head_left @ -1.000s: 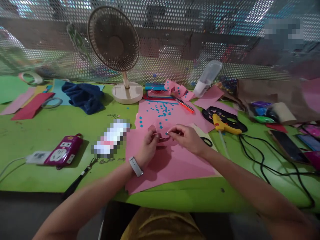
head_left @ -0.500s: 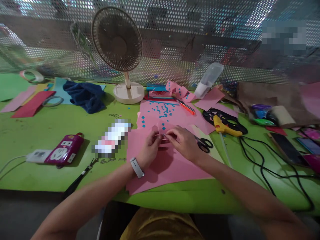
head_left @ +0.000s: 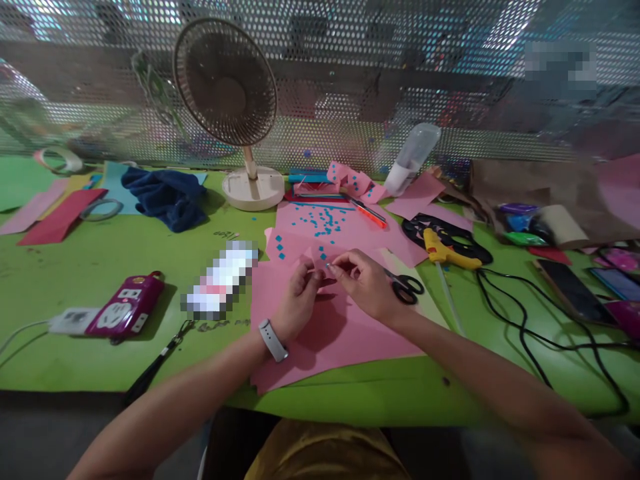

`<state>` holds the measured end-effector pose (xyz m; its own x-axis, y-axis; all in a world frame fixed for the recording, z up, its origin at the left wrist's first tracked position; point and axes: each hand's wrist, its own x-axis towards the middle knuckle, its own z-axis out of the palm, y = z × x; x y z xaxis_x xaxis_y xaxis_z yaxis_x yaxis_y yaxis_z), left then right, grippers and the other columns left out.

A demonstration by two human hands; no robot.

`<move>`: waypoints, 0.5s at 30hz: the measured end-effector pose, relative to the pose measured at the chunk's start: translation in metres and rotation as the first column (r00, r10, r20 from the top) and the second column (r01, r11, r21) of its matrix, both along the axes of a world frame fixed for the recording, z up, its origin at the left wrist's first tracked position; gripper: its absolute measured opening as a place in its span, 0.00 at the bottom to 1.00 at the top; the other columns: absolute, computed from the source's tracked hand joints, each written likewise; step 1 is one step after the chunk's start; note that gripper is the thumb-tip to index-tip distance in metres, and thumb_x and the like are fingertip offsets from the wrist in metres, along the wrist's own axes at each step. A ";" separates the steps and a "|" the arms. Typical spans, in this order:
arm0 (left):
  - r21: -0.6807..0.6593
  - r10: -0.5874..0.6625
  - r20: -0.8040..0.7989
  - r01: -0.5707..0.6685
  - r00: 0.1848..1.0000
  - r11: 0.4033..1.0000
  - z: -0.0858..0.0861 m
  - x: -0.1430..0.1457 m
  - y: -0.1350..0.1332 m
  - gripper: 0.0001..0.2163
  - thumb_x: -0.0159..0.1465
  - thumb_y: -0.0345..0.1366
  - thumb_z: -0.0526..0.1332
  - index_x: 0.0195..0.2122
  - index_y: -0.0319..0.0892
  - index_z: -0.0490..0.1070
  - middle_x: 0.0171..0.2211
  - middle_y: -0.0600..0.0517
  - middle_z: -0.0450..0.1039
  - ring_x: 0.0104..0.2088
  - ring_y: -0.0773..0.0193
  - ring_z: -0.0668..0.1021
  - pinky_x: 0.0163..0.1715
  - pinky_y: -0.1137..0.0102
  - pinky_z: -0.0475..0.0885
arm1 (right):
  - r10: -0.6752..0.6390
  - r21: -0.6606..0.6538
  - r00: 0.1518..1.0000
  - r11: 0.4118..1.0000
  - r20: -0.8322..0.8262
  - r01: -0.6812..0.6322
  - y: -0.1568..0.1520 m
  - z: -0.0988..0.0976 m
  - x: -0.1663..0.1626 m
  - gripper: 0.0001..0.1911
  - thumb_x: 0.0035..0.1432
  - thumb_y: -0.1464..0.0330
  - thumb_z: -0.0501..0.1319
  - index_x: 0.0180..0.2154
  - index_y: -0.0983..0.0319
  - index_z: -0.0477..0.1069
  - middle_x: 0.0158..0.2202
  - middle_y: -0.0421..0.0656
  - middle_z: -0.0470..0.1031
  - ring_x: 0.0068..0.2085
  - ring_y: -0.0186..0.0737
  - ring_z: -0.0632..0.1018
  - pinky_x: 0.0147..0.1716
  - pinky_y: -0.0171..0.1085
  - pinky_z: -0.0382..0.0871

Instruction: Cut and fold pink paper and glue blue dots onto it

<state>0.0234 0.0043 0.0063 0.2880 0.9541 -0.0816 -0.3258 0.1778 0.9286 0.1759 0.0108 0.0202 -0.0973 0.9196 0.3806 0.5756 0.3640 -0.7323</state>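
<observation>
My left hand [head_left: 296, 298] and my right hand [head_left: 364, 283] meet over a large pink paper sheet [head_left: 345, 333] on the green table [head_left: 100, 260]. Both pinch a small pink paper piece [head_left: 320, 267] between fingertips; my left wrist wears a grey band. Behind the hands another pink sheet [head_left: 345, 230] carries several tiny blue paper squares. Black-handled scissors [head_left: 406, 287] lie just right of my right hand.
A desk fan [head_left: 235, 107] stands at the back in front of a perforated metal screen. A yellow glue gun [head_left: 443, 250] with black cable, phones [head_left: 575, 283], a maroon power strip [head_left: 123, 310], a blue cloth [head_left: 165, 193] and tape rolls [head_left: 103, 208] lie around.
My right hand has drawn slightly left toward my left hand, uncovering the scissors. Both hands keep pinching the small pink piece.
</observation>
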 end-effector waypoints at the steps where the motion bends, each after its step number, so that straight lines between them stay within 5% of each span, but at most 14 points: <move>1: 0.002 0.004 0.006 -0.004 1.000 1.000 0.000 0.000 0.000 0.12 0.63 0.44 0.63 0.39 0.43 0.64 0.40 0.50 0.73 0.46 0.57 0.79 0.38 0.66 0.77 | 0.001 -0.029 0.999 1.000 -0.039 -0.003 0.000 0.000 -0.001 0.03 0.59 0.67 0.60 0.33 0.59 0.70 0.33 0.42 0.76 0.34 0.38 0.75 0.35 0.37 0.68; 15: -0.006 0.012 0.049 -0.012 0.999 1.000 0.001 0.002 -0.003 0.14 0.62 0.44 0.63 0.43 0.44 0.61 0.43 0.48 0.75 0.49 0.56 0.78 0.44 0.62 0.76 | -0.028 -0.206 0.933 0.977 -0.360 -0.050 0.001 -0.003 -0.008 0.08 0.55 0.62 0.63 0.32 0.60 0.72 0.30 0.41 0.77 0.32 0.37 0.77 0.34 0.37 0.70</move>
